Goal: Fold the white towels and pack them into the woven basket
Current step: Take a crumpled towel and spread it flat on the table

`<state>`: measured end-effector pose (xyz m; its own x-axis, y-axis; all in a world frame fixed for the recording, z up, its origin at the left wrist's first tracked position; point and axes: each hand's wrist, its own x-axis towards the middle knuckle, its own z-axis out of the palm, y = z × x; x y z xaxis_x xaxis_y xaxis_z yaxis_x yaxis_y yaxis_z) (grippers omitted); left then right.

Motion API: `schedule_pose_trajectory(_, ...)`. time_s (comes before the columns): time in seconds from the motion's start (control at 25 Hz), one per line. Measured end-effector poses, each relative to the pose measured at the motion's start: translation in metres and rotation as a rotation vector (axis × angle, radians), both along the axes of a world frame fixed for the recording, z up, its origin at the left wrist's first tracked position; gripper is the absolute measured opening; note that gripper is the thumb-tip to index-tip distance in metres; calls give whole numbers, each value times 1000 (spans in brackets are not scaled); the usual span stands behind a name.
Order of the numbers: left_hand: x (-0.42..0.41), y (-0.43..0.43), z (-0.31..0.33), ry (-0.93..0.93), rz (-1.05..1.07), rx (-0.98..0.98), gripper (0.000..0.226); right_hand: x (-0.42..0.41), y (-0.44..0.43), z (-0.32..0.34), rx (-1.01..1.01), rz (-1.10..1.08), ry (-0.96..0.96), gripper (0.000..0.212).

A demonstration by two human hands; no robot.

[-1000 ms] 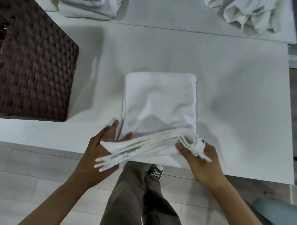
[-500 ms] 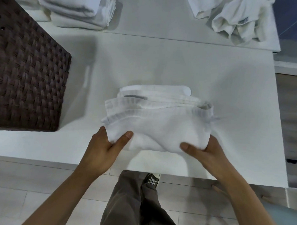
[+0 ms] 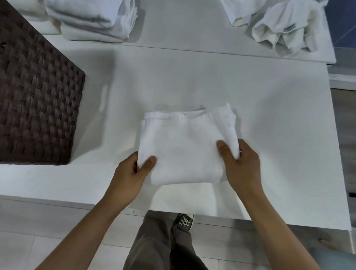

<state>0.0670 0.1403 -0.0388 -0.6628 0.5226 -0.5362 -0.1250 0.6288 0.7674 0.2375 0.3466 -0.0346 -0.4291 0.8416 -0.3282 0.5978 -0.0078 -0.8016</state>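
Note:
A folded white towel [image 3: 185, 146] lies near the front edge of the white table [image 3: 263, 115], folded into a thick square. My left hand [image 3: 132, 174] grips its near left corner, thumb on top. My right hand [image 3: 240, 165] holds its right edge, thumb pressed on the top layer and fingers wrapped around the side. The dark brown woven basket [image 3: 30, 103] stands on the table at the left, about a hand's width from the towel; its inside is hidden from this angle.
A stack of folded white towels [image 3: 92, 18] sits at the back left, behind the basket. Crumpled unfolded towels [image 3: 280, 20] lie at the back right. The table's front edge runs just under my hands; my legs and a shoe [image 3: 185, 221] are below.
The near half of the towel was lifted and folded over away from me, making it half as deep. Both hands kept hold and now press on the folded bundle.

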Motion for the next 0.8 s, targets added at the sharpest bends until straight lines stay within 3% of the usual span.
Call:
schedule_pose_trajectory(0.08,5,2,-6,46,62,-103,47,-6,0,-3,-7,-58,-91,46)
schedule_pose_trajectory(0.2,15,8,-7,189,106,-199,26,-15,4,-7,-49,-93,-217,53)
schedule_pose_trajectory(0.28,20,15,0,410,80,-269,42,-24,11,-9,-62,-78,-298,54)
schedule_pose_trajectory(0.36,22,24,-1,723,-196,-316,72,-31,17,-10,-59,-56,-366,54)
schedule_pose_trajectory(0.44,21,33,-5,865,-566,-267,77,-34,16,-8,-43,-63,-399,53)
schedule_pose_trajectory(0.52,18,35,-9,818,-717,-270,80,-34,10,-7,49,-88,-391,52)
schedule_pose_trajectory(0.64,21,31,-8,779,-741,-345,77,-20,0,-3,222,-72,-430,57)
schedule_pose_trajectory(0.8,27,43,8,680,-715,-482,71,15,-16,10,-236,-231,-263,74)
